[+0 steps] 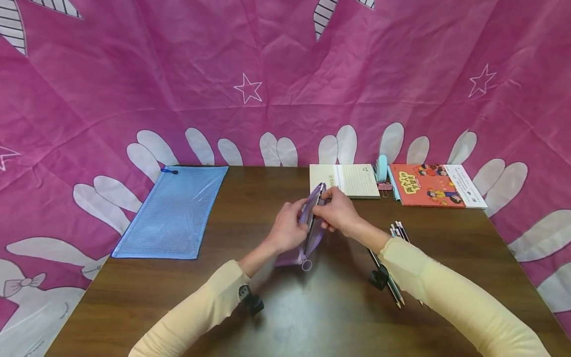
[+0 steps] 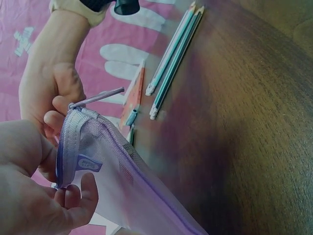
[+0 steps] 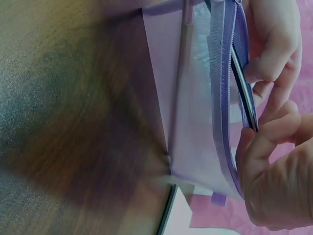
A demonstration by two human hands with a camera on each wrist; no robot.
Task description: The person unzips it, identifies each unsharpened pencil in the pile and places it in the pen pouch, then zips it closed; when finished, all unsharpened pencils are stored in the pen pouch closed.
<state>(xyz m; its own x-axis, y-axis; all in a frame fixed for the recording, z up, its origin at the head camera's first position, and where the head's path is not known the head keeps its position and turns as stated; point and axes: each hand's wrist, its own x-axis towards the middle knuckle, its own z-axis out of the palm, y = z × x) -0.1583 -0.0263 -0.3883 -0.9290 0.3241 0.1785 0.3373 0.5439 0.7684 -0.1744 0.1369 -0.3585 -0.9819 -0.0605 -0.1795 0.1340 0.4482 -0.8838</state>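
Observation:
A see-through purple mesh zipper pouch (image 1: pixel 315 237) stands on its side over the middle of the table, its zipper mouth unzipped. My left hand (image 1: pixel 289 227) grips one edge of that mouth. At the opening, my right hand (image 1: pixel 339 210) pinches a slim dark pencil (image 3: pixel 243 85) lying lengthwise inside the mouth. A ring-shaped zipper pull (image 1: pixel 306 265) hangs at the near end. Through the mesh, a long thin shape (image 3: pixel 182 73) shows blurred in the right wrist view. A small purple label (image 2: pixel 89 163) sits on the pouch's inner side in the left wrist view.
Several pencils (image 1: pixel 392 285) lie right, partly under my right forearm. A blue mesh zipper folder (image 1: pixel 171 213) lies left. Along the back are a cream notebook (image 1: pixel 357 181), a light-blue object (image 1: pixel 381 168), a pink binder clip (image 1: pixel 384 187) and an orange-covered book (image 1: pixel 428 184).

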